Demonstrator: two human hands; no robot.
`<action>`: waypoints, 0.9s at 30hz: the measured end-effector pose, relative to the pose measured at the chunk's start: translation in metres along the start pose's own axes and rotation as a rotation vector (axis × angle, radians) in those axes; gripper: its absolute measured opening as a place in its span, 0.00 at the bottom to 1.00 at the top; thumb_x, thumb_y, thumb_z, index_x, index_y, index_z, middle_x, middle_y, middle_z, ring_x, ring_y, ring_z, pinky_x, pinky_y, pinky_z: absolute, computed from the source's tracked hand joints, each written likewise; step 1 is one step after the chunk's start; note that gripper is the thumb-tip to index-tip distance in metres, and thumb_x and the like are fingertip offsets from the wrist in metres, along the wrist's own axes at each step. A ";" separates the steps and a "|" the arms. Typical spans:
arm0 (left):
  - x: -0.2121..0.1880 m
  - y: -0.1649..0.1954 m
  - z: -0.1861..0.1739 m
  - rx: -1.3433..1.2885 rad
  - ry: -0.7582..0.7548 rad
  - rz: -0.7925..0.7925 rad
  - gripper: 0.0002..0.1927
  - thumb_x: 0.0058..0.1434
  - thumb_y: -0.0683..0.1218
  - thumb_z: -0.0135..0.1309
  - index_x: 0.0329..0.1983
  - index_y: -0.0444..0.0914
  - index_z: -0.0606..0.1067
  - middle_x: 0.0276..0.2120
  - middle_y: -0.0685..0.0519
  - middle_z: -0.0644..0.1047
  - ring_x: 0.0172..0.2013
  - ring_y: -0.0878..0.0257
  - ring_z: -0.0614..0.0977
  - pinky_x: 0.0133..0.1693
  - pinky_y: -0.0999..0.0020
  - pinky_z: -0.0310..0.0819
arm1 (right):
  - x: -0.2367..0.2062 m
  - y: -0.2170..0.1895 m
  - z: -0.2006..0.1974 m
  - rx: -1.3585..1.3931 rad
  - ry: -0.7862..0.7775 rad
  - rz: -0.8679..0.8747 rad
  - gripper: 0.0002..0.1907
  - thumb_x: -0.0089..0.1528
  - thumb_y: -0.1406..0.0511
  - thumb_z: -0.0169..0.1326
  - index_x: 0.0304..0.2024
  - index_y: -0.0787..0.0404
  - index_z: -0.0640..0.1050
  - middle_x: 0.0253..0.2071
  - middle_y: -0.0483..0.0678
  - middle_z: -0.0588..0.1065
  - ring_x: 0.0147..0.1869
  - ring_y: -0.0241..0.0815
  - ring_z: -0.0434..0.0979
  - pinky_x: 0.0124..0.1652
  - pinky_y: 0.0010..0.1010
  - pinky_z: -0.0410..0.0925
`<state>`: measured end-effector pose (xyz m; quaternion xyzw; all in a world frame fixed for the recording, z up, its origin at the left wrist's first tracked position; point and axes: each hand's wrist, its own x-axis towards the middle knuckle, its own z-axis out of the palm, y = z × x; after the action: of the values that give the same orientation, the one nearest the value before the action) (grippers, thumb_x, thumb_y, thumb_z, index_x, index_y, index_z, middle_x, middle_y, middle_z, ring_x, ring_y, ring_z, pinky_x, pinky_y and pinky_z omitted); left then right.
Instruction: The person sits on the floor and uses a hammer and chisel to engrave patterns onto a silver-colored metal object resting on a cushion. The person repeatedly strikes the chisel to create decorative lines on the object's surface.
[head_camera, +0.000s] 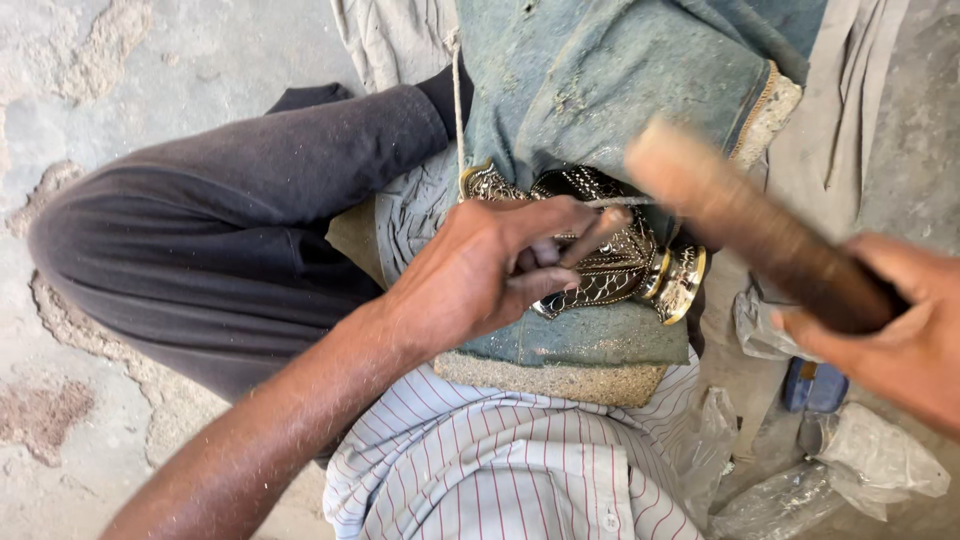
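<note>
Striped shirt cloth (500, 470) fills the bottom of the head view, closest to my eyes, white with thin red lines; above it lies a padded block wrapped in blue-grey cloth (590, 345), resting across my lap beside my dark-trousered knee (200, 240); on that pad sits the ornate metal piece (610, 265), silver-dark with scaled and leafy relief and a brassy ringed foot (680, 283) at its right end. My left hand (500, 270) is curled over the piece, fingers pinched round a thin punch (610, 205) whose tip seems to meet the patterned surface, though the contact itself is hidden behind my fingers; my right hand (900, 330) is clenched round the dark end of a wooden mallet (740, 225), which is blurred and raised above and to the right of the work, apart from the punch. Judging from this, I am in the striking step of chasing the relief; the next move calls for the mallet head to land square on the punch top, with the left hand holding the punch steady and the piece pressed into the pad so it cannot skid. Crumpled plastic bags (850, 460) and a small blue object (810, 385) lie on the grey floor (150, 60) to my right.
</note>
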<state>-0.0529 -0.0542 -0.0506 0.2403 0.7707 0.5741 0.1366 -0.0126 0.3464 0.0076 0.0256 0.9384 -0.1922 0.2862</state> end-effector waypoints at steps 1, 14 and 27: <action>-0.003 0.000 0.000 -0.016 0.052 0.014 0.23 0.59 0.43 0.66 0.57 0.40 0.74 0.37 0.52 0.83 0.32 0.68 0.86 0.31 0.69 0.84 | 0.006 0.008 0.002 0.039 0.030 -0.020 0.12 0.58 0.63 0.69 0.36 0.62 0.78 0.24 0.49 0.77 0.26 0.40 0.75 0.28 0.33 0.70; -0.024 -0.003 0.012 -0.157 0.270 -0.212 0.25 0.59 0.41 0.69 0.57 0.39 0.73 0.29 0.60 0.74 0.29 0.74 0.78 0.32 0.78 0.77 | 0.087 -0.011 -0.045 -0.146 0.040 -0.230 0.11 0.61 0.65 0.64 0.39 0.65 0.76 0.29 0.55 0.74 0.29 0.42 0.78 0.32 0.33 0.75; 0.004 -0.002 -0.003 0.006 -0.072 0.104 0.25 0.63 0.46 0.63 0.63 0.41 0.72 0.43 0.48 0.83 0.41 0.57 0.88 0.45 0.59 0.86 | -0.004 0.013 0.000 0.199 0.058 -0.010 0.10 0.60 0.66 0.65 0.30 0.60 0.75 0.25 0.48 0.76 0.27 0.36 0.78 0.27 0.28 0.74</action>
<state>-0.0582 -0.0547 -0.0517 0.3009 0.7535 0.5691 0.1338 -0.0071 0.3585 0.0051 0.0549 0.9226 -0.2852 0.2539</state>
